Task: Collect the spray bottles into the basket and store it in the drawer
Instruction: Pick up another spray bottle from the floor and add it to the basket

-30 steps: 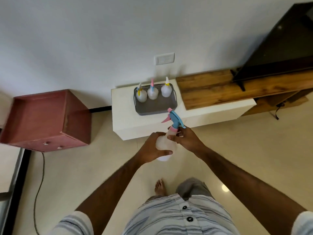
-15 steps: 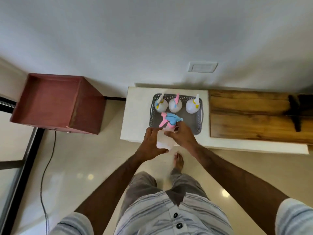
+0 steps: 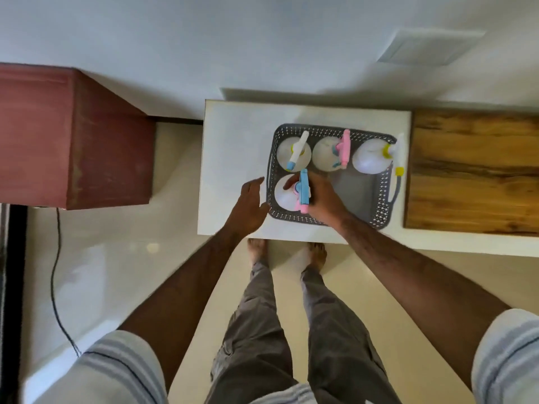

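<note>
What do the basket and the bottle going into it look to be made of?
Basket: grey plastic, likely moulded, with perforated lattice walls. Bottle with blue sprayer, held by the right hand: translucent white plastic body, matte; coloured plastic trigger head.

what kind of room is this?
Probably a home living room: low white cabinet with a wooden top section against a wall, glossy tiled floor, and the person is barefoot.
</note>
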